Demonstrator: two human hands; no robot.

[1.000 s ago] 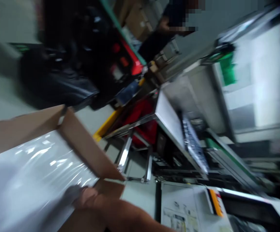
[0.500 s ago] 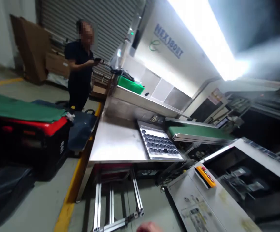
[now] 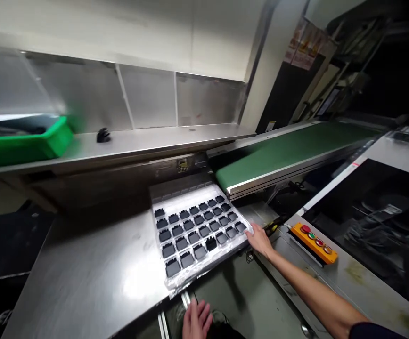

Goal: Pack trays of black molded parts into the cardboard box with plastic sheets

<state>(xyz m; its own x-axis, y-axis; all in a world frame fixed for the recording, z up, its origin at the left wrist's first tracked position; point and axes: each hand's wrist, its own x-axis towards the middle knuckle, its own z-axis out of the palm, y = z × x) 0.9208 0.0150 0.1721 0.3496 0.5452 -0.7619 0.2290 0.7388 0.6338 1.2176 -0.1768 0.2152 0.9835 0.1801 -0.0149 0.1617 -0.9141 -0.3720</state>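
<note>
A clear plastic tray [image 3: 195,240] holding rows of small black parts [image 3: 186,258] lies on the steel table, close to its front edge. My right hand [image 3: 260,241] grips the tray's right front corner; the fingertips under the rim are hidden. Below the tray's front edge, my left hand [image 3: 196,321] is raised with fingers apart and nothing in it, not touching the tray. One part [image 3: 210,243] in the front row looks different from its neighbours, darker and more uneven.
Behind the tray, a green conveyor belt [image 3: 278,153] runs off to the right. A green bin [image 3: 54,141] and a small black piece [image 3: 103,135] sit on the steel shelf [image 3: 162,142]. At right, a machine carries an orange button box [image 3: 314,242]. Bare steel table [image 3: 94,278] extends left.
My view has come closer to the table and turned right; the other person is out of frame. My right hand has come onto the tray's corner, and my left hand shows at the bottom.
</note>
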